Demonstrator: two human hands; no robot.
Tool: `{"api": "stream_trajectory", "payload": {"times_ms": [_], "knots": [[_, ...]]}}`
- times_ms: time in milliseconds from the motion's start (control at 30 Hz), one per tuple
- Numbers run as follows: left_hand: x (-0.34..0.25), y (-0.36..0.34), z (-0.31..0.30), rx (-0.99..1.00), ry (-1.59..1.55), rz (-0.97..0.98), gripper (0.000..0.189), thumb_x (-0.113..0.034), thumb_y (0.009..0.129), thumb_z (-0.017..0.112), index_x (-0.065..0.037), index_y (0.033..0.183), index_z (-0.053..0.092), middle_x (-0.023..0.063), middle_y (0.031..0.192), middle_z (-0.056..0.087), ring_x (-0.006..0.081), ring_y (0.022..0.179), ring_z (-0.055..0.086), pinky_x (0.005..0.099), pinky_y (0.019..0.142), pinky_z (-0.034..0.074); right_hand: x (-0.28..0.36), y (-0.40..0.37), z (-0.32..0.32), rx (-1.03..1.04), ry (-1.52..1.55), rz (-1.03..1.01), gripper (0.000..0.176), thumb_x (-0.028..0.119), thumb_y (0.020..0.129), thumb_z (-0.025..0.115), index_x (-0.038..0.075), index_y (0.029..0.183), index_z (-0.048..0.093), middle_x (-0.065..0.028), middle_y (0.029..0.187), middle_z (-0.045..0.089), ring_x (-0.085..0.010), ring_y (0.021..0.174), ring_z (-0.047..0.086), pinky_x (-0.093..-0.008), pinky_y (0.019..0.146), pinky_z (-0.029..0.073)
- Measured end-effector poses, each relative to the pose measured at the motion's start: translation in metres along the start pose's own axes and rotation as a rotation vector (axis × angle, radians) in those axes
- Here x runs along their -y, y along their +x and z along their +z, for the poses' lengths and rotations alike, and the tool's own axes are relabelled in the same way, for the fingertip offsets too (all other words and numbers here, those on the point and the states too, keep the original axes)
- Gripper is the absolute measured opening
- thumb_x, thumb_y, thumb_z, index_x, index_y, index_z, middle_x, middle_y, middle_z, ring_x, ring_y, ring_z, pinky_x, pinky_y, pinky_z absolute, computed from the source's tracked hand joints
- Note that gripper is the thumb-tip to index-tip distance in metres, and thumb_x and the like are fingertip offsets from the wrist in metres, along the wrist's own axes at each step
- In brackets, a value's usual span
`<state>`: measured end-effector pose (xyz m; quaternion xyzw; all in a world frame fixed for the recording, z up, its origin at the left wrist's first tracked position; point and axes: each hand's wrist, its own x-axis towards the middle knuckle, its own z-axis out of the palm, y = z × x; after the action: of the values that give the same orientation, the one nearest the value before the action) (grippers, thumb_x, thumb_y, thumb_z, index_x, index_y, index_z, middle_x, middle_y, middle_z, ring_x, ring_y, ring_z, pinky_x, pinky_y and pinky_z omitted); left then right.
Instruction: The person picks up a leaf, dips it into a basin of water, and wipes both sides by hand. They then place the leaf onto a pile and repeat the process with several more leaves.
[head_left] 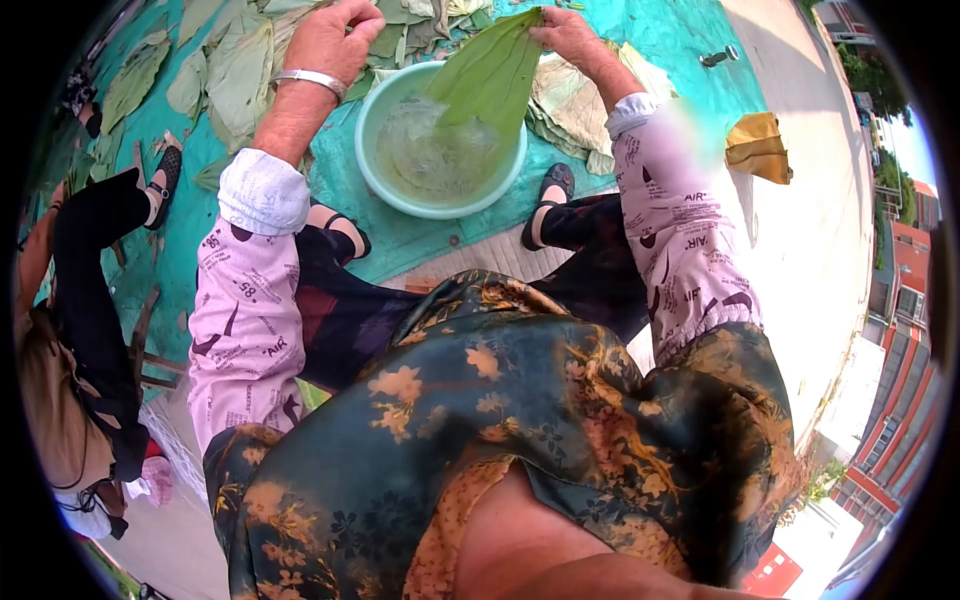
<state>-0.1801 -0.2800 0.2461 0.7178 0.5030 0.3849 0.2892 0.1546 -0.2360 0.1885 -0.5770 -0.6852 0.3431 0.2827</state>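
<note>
My right hand pinches the upper end of a large green leaf. The leaf hangs down into a pale green basin, its lower part under the rippling water. Up and to the left of the basin is my left hand, fingers curled in, no object showing between them. A silver bracelet circles that wrist. Flat, dull green leaves lie beside my left hand, and more pale leaves lie below my right hand.
A green tarp covers the ground under the basin, which stands just beyond my feet. A brown folded packet and a small metallic item lie to the right. Another person sits close on the left.
</note>
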Motion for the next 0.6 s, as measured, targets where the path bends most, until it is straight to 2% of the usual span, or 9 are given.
{"api": "stream_trajectory", "payload": {"times_ms": [67,100,167,233,267,300,400,500,600], "knots": [[-0.002,-0.002,0.001,-0.001,-0.013,-0.012,0.014,-0.017,0.079,0.059,-0.006,0.087,0.061,-0.0013,0.067,0.056,0.0074,0.060,0.051,0.0216,0.055,0.042,-0.009,0.008,-0.030,0.008,0.074,-0.040,0.023,0.003,0.071,0.055,0.001,0.093,0.059,0.0000,0.076,0.056,-0.0105,0.068,0.049,-0.0256,0.061,0.042],[-0.002,-0.002,0.001,0.003,-0.011,0.011,0.013,-0.016,0.079,0.059,-0.006,0.087,0.061,-0.0013,0.067,0.056,0.0073,0.060,0.051,0.0215,0.055,0.042,-0.002,0.004,-0.047,-0.031,0.013,0.033,0.024,0.003,0.071,0.055,0.000,0.095,0.059,-0.0007,0.077,0.057,-0.0109,0.069,0.050,-0.0255,0.061,0.042],[-0.002,-0.003,0.002,0.012,-0.005,0.053,0.012,-0.015,0.079,0.059,-0.006,0.087,0.061,-0.0014,0.067,0.056,0.0072,0.061,0.051,0.0214,0.057,0.042,0.010,-0.004,-0.072,-0.090,-0.023,0.048,0.025,0.004,0.072,0.054,-0.001,0.096,0.058,-0.0010,0.078,0.057,-0.0112,0.070,0.051,-0.0255,0.062,0.043],[-0.008,-0.007,0.004,0.016,0.017,0.052,0.013,-0.016,0.078,0.059,-0.006,0.085,0.061,0.0028,0.069,0.058,0.0128,0.062,0.053,0.0253,0.059,0.043,-0.016,0.001,-0.094,-0.144,0.164,0.069,0.025,0.005,0.073,0.055,-0.001,0.097,0.058,-0.0016,0.079,0.057,-0.0117,0.071,0.052,-0.0257,0.063,0.044],[-0.012,-0.010,0.005,0.018,0.030,0.052,0.013,-0.017,0.077,0.058,-0.006,0.084,0.060,0.0049,0.071,0.060,0.0157,0.062,0.055,0.0273,0.060,0.044,-0.031,0.003,-0.107,-0.170,0.053,0.095,0.024,0.006,0.074,0.056,-0.001,0.097,0.059,-0.0030,0.080,0.059,-0.0124,0.072,0.053,-0.0261,0.065,0.045],[-0.015,-0.012,0.005,0.022,0.045,0.051,0.013,-0.017,0.077,0.058,-0.006,0.083,0.060,0.0071,0.072,0.061,0.0185,0.063,0.056,0.0292,0.061,0.044,-0.043,0.003,-0.115,-0.212,0.086,0.141,0.024,0.006,0.074,0.056,-0.001,0.097,0.059,-0.0035,0.081,0.059,-0.0126,0.072,0.054,-0.0264,0.065,0.045],[-0.023,-0.015,0.010,0.047,0.064,0.054,0.010,-0.014,0.077,0.058,-0.007,0.083,0.060,0.0064,0.074,0.059,0.0181,0.063,0.056,0.0284,0.060,0.045,-0.089,0.006,-0.135,-0.312,0.163,0.270,0.024,0.008,0.076,0.056,0.000,0.098,0.058,-0.0049,0.083,0.060,-0.0142,0.073,0.056,-0.0273,0.068,0.046],[-0.028,-0.020,0.013,0.091,0.054,0.016,0.009,-0.012,0.078,0.058,-0.005,0.084,0.058,0.0061,0.076,0.058,0.0174,0.063,0.056,0.0268,0.059,0.045,-0.148,0.007,-0.145,-0.322,0.251,0.381,0.023,0.010,0.080,0.055,0.002,0.103,0.055,-0.0033,0.092,0.059,-0.0136,0.083,0.056,-0.0282,0.076,0.046],[-0.041,-0.019,0.012,0.130,0.076,-0.011,0.009,-0.009,0.077,0.058,-0.005,0.085,0.058,0.0058,0.076,0.057,0.0168,0.064,0.055,0.0259,0.059,0.044,-0.153,0.003,-0.140,-0.328,0.207,0.468,0.023,0.010,0.080,0.056,0.007,0.103,0.056,-0.0012,0.092,0.058,-0.0121,0.083,0.055,-0.0276,0.074,0.046]]}}
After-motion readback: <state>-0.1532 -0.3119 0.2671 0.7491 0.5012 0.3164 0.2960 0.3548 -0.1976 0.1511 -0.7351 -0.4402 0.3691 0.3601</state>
